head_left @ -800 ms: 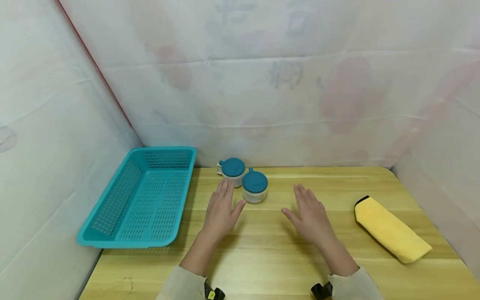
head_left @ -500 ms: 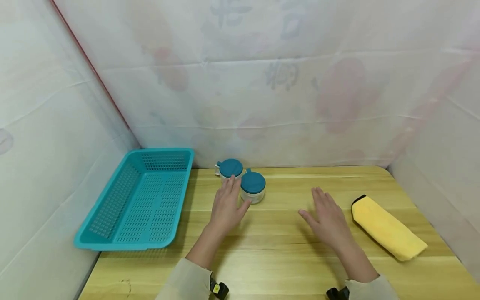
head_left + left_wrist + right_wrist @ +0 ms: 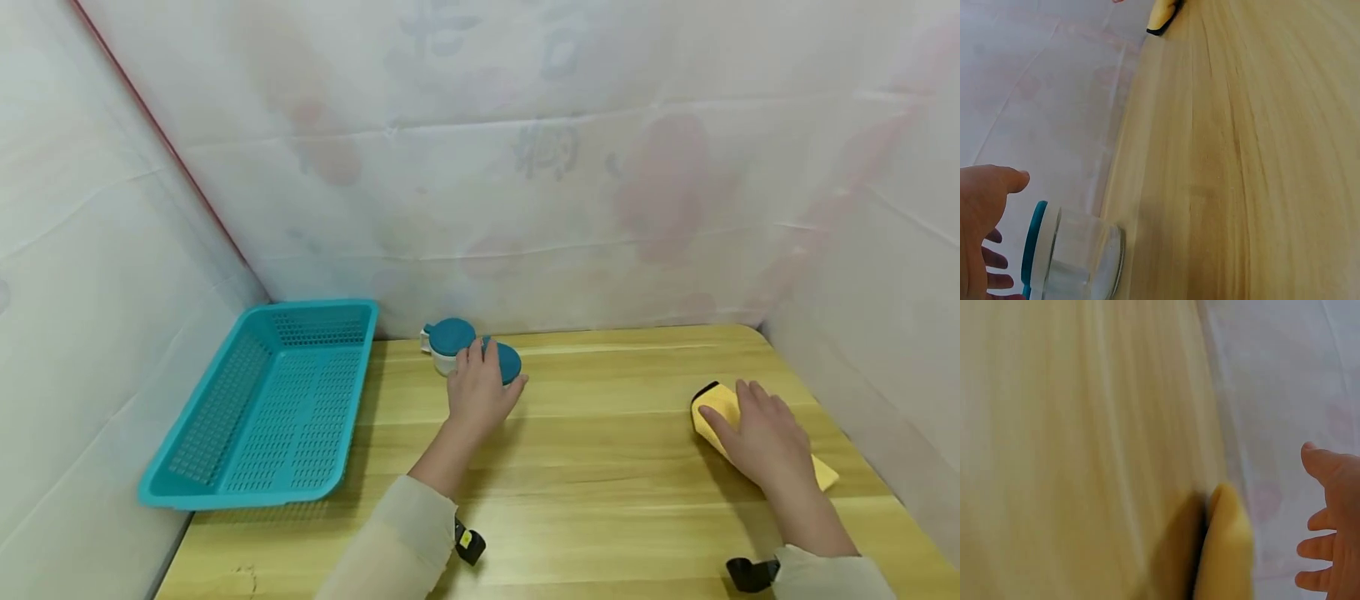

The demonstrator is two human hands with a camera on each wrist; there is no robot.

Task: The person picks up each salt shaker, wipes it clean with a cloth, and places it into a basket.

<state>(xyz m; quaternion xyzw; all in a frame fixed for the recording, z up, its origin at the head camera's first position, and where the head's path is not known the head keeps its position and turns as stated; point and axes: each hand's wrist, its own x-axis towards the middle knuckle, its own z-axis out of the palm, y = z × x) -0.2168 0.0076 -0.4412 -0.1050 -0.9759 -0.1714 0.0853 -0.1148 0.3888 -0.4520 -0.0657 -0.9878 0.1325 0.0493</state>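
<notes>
Two jars with blue lids stand near the table's back edge. My left hand [image 3: 482, 396] is spread over the front jar [image 3: 509, 363], partly hiding it; the other jar [image 3: 452, 337] is just behind to the left. In the left wrist view the hand [image 3: 982, 219] is beside the clear jar's [image 3: 1075, 256] lid, with a gap between thumb and lid. My right hand [image 3: 772, 442] hovers over the folded yellow cloth [image 3: 720, 405], fingers extended. The right wrist view shows that hand [image 3: 1335, 519] apart from the cloth [image 3: 1229, 550].
A turquoise perforated basket [image 3: 352, 417] sits at the left of the wooden table [image 3: 600, 500]. Pale fabric walls [image 3: 562, 208] rise behind the table and at both sides.
My right hand has moved right, from beside the cloth to above it. My left hand has shifted slightly right, from the rear jar to over the front one. The head view has shifted slightly.
</notes>
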